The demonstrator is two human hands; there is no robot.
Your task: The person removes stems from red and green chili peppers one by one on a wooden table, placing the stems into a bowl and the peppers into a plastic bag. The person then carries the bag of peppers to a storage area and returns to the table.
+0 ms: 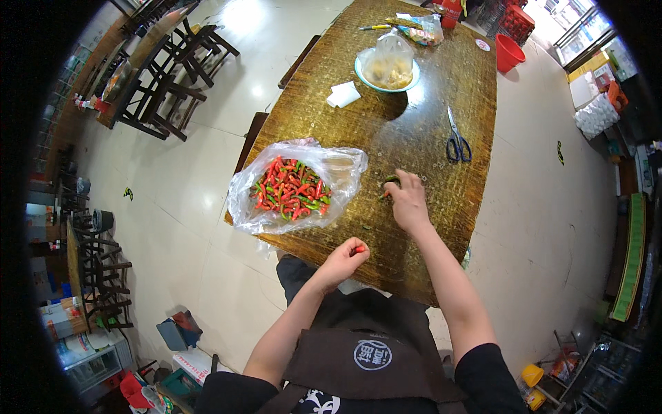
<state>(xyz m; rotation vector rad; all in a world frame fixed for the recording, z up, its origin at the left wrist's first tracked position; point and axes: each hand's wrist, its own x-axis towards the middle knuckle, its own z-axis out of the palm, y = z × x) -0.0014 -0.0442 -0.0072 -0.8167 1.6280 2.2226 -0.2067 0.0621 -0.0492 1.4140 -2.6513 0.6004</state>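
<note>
My left hand [347, 260] is closed around a red chili pepper [358, 250] at the table's near edge, with part of the pepper showing between the fingers. Farther right, my right hand [408, 199] reaches down to the wooden table [320, 124]; its fingers are spread around dark green and reddish bits [390, 180], perhaps chilies or stems, and whether it grips them is unclear. To the left lies an open clear plastic bag [341, 168] with many red and green chilies [295, 189] in it. A small green piece [366, 227] rests between the hands.
Scissors [453, 137] with dark handles lie at the right, blades pointing away. Farther back are a white paper [343, 94], a bowl [390, 89] holding a plastic bag of food, a pen [375, 27] and a colourful packet [424, 32]. A red bucket [509, 53] stands beyond the table's right edge.
</note>
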